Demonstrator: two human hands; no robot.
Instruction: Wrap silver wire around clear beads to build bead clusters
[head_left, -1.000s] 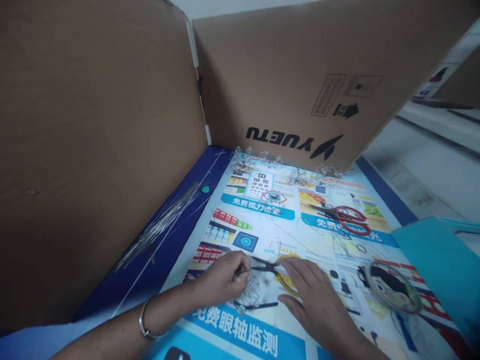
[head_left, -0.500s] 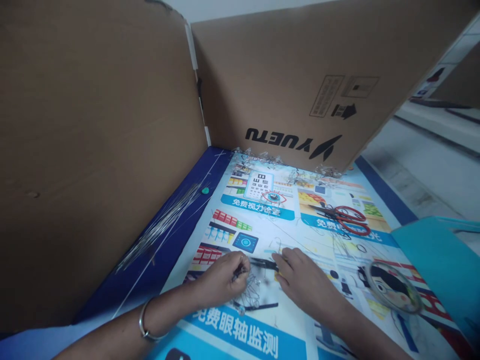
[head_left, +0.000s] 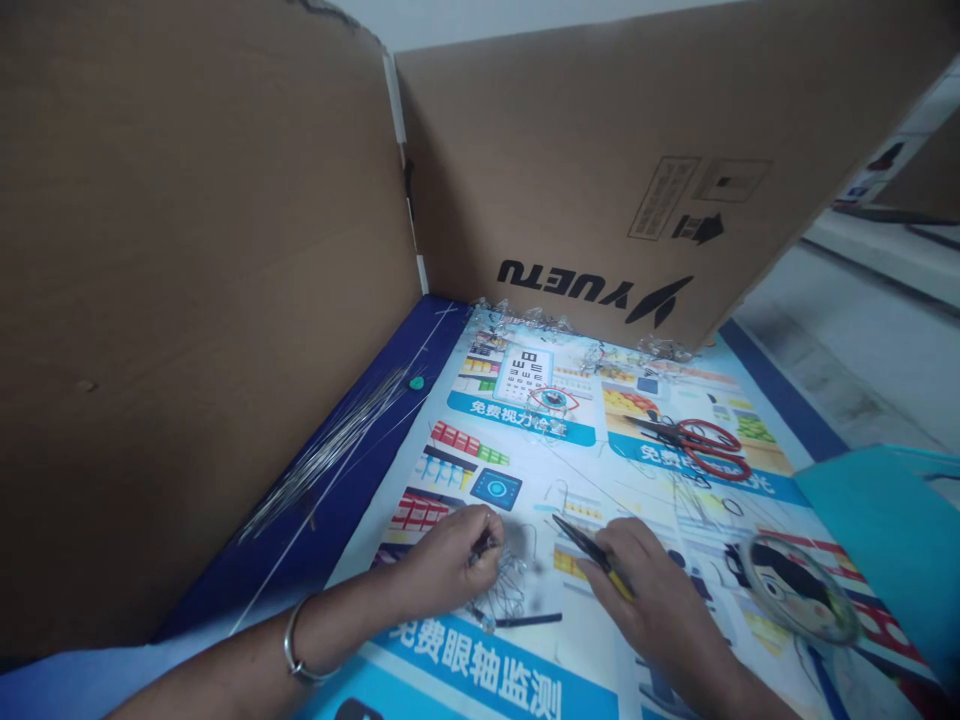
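Boxed in beyond the pliers (head_left: 592,550) by a far cardboard panel (head_left: 570,160) with upside-down YUETU lettering, and well left of them by a left cardboard panel (head_left: 202,300). Working over a blue tabletop (head_left: 337,535), mostly covered beneath the pliers by a printed sheet (head_left: 450,500) with an eye chart drawn on it. Showing a turquoise object (head_left: 877,530) well right of the pliers, cut off by the view's edge. Gripping the pliers in the right hand (head_left: 645,570), nose angled toward the left hand (head_left: 461,555) but apart from it. Keeping the left hand curled shut, left of the pliers, around a small wire piece (head_left: 481,545), mostly hidden by the fingers. Seeing a bundle of straight wires (head_left: 330,455) far left of the pliers, and a clear round object (head_left: 799,590) well to their right. Lying open beyond the pliers and to their right, as red-handled scissors (head_left: 679,434). Touching or just beneath the left hand, cannot tell which, with a wire tangle (head_left: 514,585) left of the pliers. Ending with a green blob (head_left: 416,382), beyond the pliers and left
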